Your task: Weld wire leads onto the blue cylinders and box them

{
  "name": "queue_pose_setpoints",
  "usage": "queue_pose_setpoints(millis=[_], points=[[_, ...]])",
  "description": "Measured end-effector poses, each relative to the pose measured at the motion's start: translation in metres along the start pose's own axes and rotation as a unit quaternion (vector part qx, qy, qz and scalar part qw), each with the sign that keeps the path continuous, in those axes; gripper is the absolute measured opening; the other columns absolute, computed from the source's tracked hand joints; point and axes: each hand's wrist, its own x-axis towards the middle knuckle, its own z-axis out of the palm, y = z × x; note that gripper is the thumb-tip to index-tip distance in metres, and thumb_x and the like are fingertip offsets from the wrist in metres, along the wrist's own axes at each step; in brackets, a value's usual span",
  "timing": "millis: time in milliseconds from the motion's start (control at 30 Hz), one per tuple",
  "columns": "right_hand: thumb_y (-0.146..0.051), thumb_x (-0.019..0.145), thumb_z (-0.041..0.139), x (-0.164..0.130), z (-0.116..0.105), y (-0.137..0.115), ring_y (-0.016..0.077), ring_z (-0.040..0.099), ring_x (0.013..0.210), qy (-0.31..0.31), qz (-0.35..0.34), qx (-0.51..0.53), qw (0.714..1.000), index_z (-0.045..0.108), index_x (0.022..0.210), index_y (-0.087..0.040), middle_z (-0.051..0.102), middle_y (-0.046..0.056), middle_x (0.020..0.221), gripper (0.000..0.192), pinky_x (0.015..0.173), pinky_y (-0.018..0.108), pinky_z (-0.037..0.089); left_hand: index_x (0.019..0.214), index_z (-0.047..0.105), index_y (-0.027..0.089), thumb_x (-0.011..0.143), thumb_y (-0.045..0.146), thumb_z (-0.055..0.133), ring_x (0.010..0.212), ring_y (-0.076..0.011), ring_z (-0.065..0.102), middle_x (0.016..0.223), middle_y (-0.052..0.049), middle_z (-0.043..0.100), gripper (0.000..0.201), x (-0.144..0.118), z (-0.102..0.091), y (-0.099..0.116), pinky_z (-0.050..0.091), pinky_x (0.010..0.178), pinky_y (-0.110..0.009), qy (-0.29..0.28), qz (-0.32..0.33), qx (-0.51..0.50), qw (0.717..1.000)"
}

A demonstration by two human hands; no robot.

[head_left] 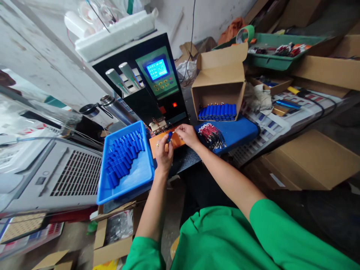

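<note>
My left hand point(164, 153), with a ring on one finger, is closed on a blue cylindrical battery cell point(169, 136). The cell is just in front of the spot welder's electrodes point(158, 125), above an orange block point(154, 145). To the right of the cell, my right hand point(186, 134) is closed in a pinch. Something small and pale shows at its fingertips, too small to make out. A bundle of red and black wires with white connectors point(211, 135) lies to the right of this hand. The welder point(168, 106) has a lit blue screen point(156, 70).
At left, a blue tray point(142, 170) holds many blue cells point(123, 155). More cells point(218, 111) stand in an open cardboard box point(219, 80) at right. A steel flask point(116, 108) stands behind the tray. A green tray point(284, 63) with wires is at the far right.
</note>
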Motion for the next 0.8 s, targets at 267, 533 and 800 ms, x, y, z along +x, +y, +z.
queue_pose_setpoints(millis=[267,533,800], points=[[-0.040,0.073,0.067,-0.002,-0.002,-0.003,0.0097,0.041,0.049,-0.010,0.017,0.022,1.000,0.056,0.066,-0.020,0.047,-0.005,0.053,0.024,0.047,0.022,0.032,0.103,0.069,0.018,0.084,0.026,0.059,0.067,-0.0129,0.056,0.085,-0.003,0.068,0.022,0.009,-0.011,0.007,0.048,0.068,-0.028,0.068,-0.126,-0.037,0.989],[-0.040,0.074,0.067,-0.001,-0.001,-0.001,0.0093,0.040,0.047,-0.021,0.005,0.019,1.000,0.056,0.065,-0.020,0.046,-0.006,0.051,0.025,0.047,0.023,0.031,0.096,0.070,0.020,0.082,0.024,0.061,0.060,-0.0122,0.051,0.070,0.002,0.058,0.017,0.026,-0.010,-0.003,0.040,0.058,-0.026,-0.026,-0.150,-0.037,0.988],[-0.041,0.075,0.066,-0.001,-0.001,-0.002,0.0112,0.044,0.052,-0.018,-0.005,-0.008,1.000,0.056,0.065,-0.020,0.049,-0.004,0.053,0.025,0.051,0.024,0.034,0.096,0.067,0.019,0.086,0.040,0.065,0.075,-0.0159,0.063,0.085,-0.003,0.069,0.024,0.024,-0.005,-0.008,0.053,0.073,-0.029,-0.076,-0.196,-0.160,0.964]])
